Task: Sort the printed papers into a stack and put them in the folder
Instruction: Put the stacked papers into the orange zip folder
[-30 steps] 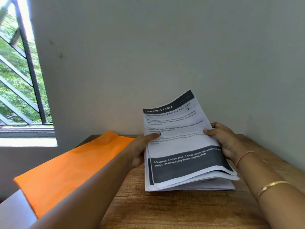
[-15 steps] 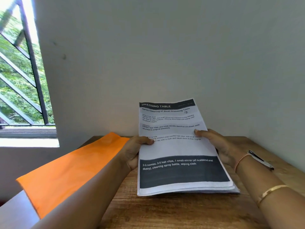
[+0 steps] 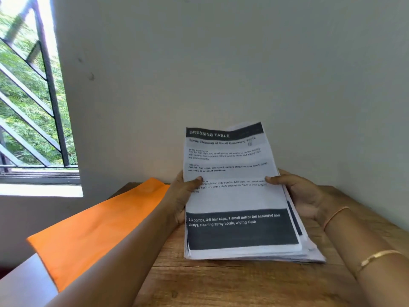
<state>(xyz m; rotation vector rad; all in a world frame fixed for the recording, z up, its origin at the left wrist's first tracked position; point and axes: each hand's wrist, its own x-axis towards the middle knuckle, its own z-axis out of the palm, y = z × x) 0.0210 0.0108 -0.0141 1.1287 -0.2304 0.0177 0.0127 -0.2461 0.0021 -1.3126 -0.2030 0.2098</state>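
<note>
Stack (image 3: 239, 196): lower edge on desk (image 3: 221, 282), squaring sheets | left hand (image 3: 180, 197), right hand (image 3: 303, 196): grip clamps stack sides | folder (image 3: 93, 231): beside, awaiting.

Wood table (image 3: 221, 284): orange folder (image 3: 99, 229), paper stack (image 3: 239, 196) edge-down.

My left hand (image 3: 178, 197) and my right hand (image 3: 304, 196) hold the stack of printed papers (image 3: 234, 202) by its two sides, thumbs on the top page titled "DRESSING TABLE". At the right edge the sheets are not even. The orange folder (image 3: 95, 229) lies on the wooden table (image 3: 221, 284), left of the stack.
</note>
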